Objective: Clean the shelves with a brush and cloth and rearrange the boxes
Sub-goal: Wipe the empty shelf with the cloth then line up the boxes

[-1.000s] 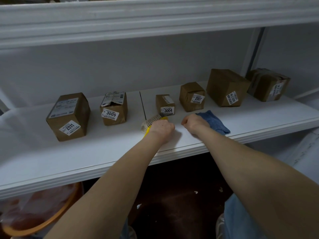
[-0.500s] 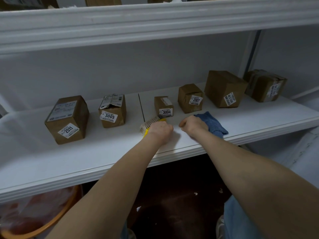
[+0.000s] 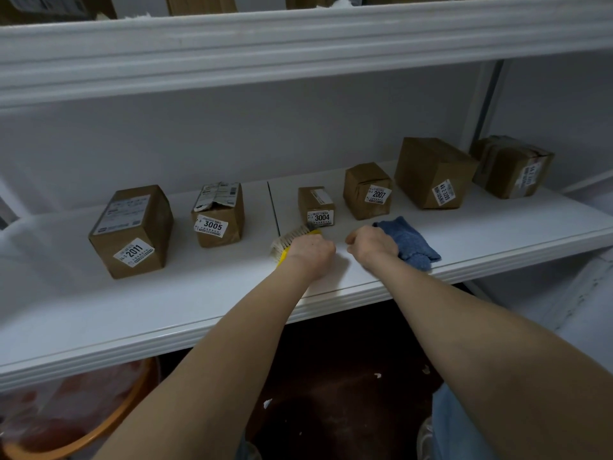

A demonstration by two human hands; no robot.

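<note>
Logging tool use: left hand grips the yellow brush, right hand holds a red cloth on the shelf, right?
The cloth is blue, not red; the head view shows it. The left hand does grip the yellow brush, the right hand the cloth, on the shelf.

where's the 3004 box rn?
Head view, centre of the white shelf: the 3004 box sits just right of the board seam, between the 3005 box (left) and 2007 box (right), directly behind the brush in the left hand.
</note>
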